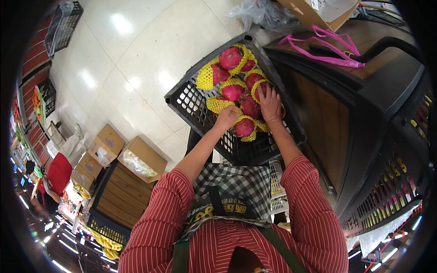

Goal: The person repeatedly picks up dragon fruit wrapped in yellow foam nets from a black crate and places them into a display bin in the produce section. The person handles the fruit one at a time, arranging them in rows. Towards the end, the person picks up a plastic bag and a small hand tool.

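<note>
A black plastic crate (pixel 199 128) in front of me holds several pink dragon fruits (pixel 231 57), most wrapped in yellow foam nets (pixel 205 76). My left hand (pixel 228 118) is inside the crate with its fingers curled together at the edge of a net, beside a netted fruit (pixel 218 104). My right hand (pixel 270 104) lies palm down over fruit at the crate's right side. Its fingers rest on a netted dragon fruit (pixel 262 89); their grip is hidden. Between the hands sits a dragon fruit with no net visible around it (pixel 250 106).
A black and wood-panelled display stand (pixel 321 99) borders the crate on the right, with a pink strap (pixel 327 58) on top. Behind are plastic bags (pixel 266 15) and a cardboard box (pixel 317 13). Cardboard cartons (pixel 143 158) stand left, near another person (pixel 58 174).
</note>
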{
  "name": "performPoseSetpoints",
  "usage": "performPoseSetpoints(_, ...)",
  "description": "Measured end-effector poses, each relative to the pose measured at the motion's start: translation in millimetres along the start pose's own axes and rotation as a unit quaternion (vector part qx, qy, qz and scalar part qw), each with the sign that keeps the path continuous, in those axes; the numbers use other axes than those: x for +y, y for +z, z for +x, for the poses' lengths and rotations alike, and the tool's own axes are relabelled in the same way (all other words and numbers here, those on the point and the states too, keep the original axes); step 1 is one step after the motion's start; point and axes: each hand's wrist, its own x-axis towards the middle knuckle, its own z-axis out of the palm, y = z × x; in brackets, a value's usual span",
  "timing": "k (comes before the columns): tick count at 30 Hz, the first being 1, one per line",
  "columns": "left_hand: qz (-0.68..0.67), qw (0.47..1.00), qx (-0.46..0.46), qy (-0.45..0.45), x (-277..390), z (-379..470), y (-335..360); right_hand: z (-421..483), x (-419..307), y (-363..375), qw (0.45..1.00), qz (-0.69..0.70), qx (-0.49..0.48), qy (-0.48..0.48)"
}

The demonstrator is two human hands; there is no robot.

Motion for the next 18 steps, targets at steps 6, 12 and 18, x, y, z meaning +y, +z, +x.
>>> performPoseSetpoints(6,-0.088,0.995,-0.023,-0.049,15.7,-2.6,12.2,7.4,3.3,4.4,0.998,0.064,-0.005,0.022)
performPoseSetpoints(12,-0.095,0.992,-0.048,-0.072,15.7,8.1,22.1,7.6,11.7,7.5,0.985,0.169,0.010,0.017)
performPoseSetpoints(18,-0.221,0.974,-0.044,0.022,58.2,-23.1,36.2,-28.3,-26.2,-63.1,0.942,0.295,0.084,0.133)
